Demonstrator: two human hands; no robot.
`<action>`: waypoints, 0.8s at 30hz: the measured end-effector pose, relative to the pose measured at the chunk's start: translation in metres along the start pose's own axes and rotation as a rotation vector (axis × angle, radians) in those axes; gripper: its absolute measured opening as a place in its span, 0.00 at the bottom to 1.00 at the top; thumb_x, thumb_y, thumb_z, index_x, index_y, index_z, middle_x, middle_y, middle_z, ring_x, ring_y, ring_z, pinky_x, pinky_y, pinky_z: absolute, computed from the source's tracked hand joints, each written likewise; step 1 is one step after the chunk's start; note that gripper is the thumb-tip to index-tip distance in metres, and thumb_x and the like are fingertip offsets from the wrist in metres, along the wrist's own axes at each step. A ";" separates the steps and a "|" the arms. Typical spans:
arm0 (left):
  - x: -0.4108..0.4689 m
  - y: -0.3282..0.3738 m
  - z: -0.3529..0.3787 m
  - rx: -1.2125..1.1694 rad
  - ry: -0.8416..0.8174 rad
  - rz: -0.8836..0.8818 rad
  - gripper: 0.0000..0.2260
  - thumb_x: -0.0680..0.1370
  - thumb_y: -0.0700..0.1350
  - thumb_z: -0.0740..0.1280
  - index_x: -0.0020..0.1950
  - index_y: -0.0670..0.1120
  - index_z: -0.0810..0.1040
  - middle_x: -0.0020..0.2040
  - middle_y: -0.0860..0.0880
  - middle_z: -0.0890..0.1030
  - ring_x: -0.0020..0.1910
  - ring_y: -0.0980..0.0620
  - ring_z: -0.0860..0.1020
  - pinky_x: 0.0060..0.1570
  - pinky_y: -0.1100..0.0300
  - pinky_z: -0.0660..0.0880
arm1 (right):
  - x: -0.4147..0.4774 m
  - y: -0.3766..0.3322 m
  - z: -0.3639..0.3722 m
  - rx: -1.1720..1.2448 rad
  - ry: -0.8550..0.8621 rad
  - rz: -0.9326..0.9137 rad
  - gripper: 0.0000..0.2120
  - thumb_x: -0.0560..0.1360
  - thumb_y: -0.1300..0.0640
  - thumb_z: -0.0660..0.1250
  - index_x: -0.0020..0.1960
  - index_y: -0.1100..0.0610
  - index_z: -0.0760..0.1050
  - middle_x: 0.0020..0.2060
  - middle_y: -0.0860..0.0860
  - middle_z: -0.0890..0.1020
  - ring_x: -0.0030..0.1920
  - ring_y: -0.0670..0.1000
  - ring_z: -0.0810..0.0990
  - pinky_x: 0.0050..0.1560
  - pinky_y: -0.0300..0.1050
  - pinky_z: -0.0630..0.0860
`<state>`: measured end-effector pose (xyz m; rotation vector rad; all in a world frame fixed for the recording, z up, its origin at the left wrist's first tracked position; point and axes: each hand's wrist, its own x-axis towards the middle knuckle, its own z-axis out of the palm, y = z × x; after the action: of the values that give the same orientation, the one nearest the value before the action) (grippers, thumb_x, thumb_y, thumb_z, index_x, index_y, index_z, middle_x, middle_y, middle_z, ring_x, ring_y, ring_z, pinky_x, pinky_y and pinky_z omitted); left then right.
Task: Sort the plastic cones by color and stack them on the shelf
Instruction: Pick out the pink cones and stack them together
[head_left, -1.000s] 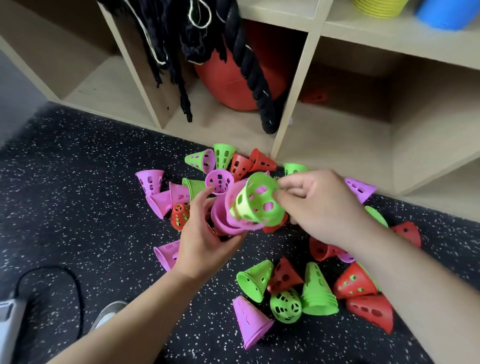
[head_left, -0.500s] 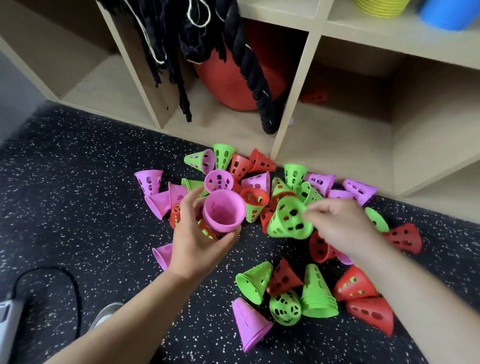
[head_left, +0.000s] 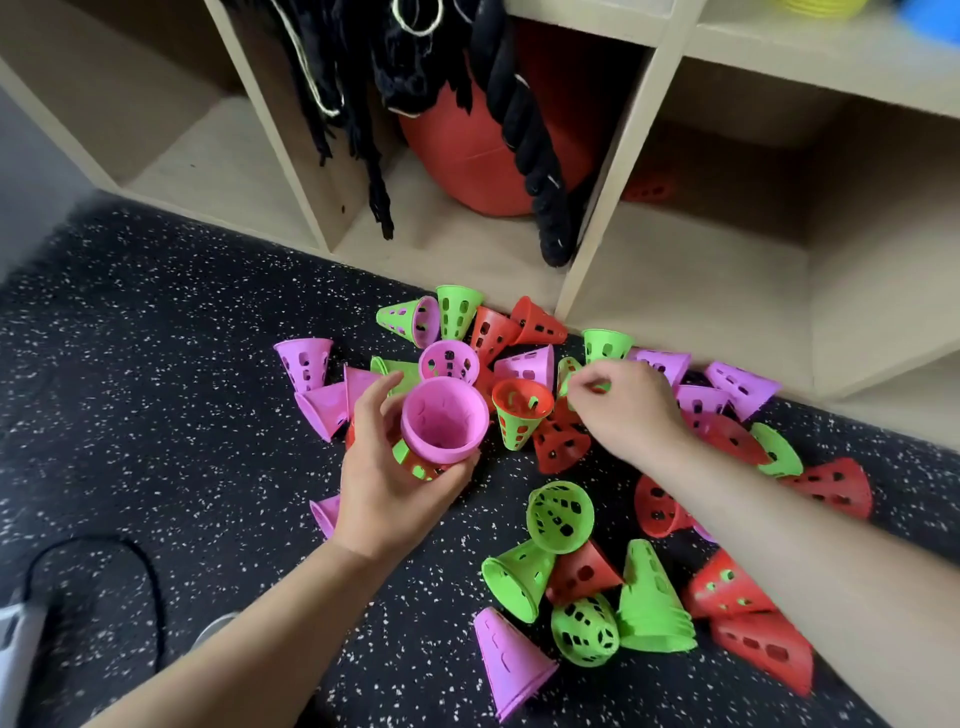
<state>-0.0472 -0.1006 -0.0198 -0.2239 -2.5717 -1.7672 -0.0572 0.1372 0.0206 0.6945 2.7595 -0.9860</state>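
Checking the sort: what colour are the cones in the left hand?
Pink: held cones, head view.

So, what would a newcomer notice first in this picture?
The heap of pink, green and red perforated plastic cones scattered on the black speckled floor, before the wooden shelf. At its centre the left hand grips a nested stack of pink plastic cones, while the right hand pinches a green plastic cone beside it. Behind, a large red ball and thick black rope occupy the middle compartment.

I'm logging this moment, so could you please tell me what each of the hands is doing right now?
Left hand: closed, holding nested pink cones.
Right hand: closed, pinching a green cone.
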 end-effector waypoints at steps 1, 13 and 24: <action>0.000 -0.002 0.000 0.003 0.005 -0.002 0.43 0.63 0.39 0.83 0.72 0.51 0.64 0.59 0.65 0.75 0.58 0.67 0.77 0.49 0.73 0.76 | 0.017 -0.004 0.005 -0.001 -0.001 0.050 0.08 0.75 0.55 0.66 0.43 0.55 0.84 0.37 0.48 0.84 0.41 0.51 0.82 0.42 0.41 0.75; 0.008 -0.004 -0.010 0.063 0.046 0.005 0.42 0.64 0.50 0.83 0.72 0.53 0.64 0.57 0.75 0.74 0.57 0.62 0.79 0.54 0.57 0.81 | 0.062 -0.009 0.034 0.108 0.143 0.158 0.07 0.75 0.60 0.68 0.48 0.55 0.84 0.45 0.51 0.85 0.44 0.54 0.83 0.44 0.43 0.77; 0.012 0.000 -0.007 0.019 0.015 0.019 0.43 0.64 0.45 0.84 0.73 0.47 0.63 0.60 0.56 0.78 0.57 0.63 0.79 0.52 0.73 0.74 | -0.042 -0.060 -0.006 -0.014 0.044 -0.931 0.10 0.77 0.57 0.70 0.56 0.58 0.84 0.50 0.49 0.81 0.52 0.47 0.78 0.50 0.41 0.77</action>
<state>-0.0598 -0.1053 -0.0164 -0.2332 -2.5659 -1.7314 -0.0476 0.0845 0.0707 -0.6698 3.1172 -1.0456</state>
